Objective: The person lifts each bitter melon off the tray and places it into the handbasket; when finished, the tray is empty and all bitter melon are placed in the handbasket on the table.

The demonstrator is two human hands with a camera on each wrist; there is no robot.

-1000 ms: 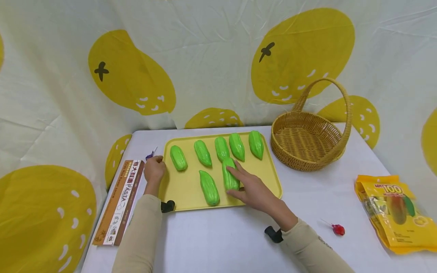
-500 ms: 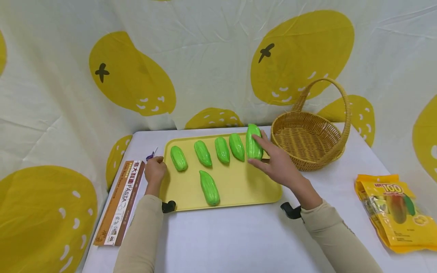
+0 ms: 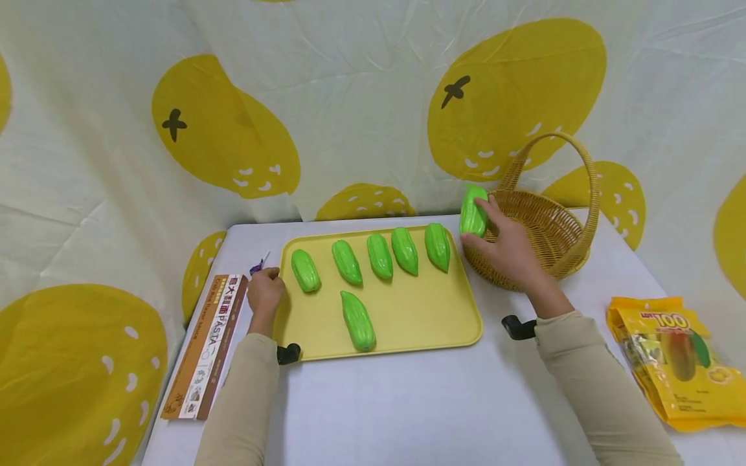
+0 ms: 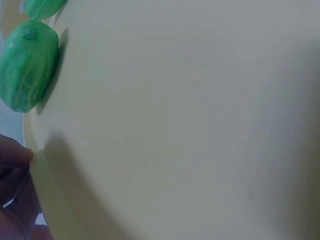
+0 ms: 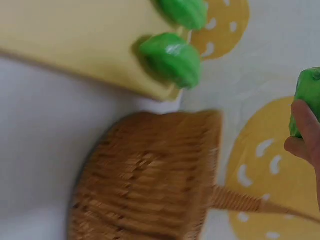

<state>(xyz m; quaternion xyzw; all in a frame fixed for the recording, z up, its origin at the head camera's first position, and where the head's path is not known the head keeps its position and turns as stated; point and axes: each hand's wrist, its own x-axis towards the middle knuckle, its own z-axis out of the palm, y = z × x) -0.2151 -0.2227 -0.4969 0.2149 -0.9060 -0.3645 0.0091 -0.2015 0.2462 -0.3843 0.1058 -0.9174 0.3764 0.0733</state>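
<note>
In the head view my right hand (image 3: 507, 249) holds a glossy green ridged gourd (image 3: 474, 210) between thumb and fingers. It is raised over the left side of a wicker basket (image 3: 536, 223). The right wrist view shows the gourd (image 5: 309, 97) at its right edge, with part of the hand cut off. My left hand (image 3: 265, 294) grips the left rim of a yellow tray (image 3: 425, 310), where the left wrist view shows fingertips (image 4: 17, 154) on the rim. Several similar gourds lie on the tray: a row along the back and one gourd (image 3: 358, 321) nearer the front.
A pasta box (image 3: 206, 349) lies left of the tray, with a purple-wrapped lollipop (image 3: 256, 266) beyond it. A yellow mango-print bag (image 3: 678, 362) lies on the table's right. The basket's tall handle (image 3: 591, 181) arches upward. A patterned curtain (image 3: 361, 110) hangs behind the table.
My right hand has lifted the gourd from the tray's middle and carried it right and back to the basket. The left hand has stayed at the tray's rim.
</note>
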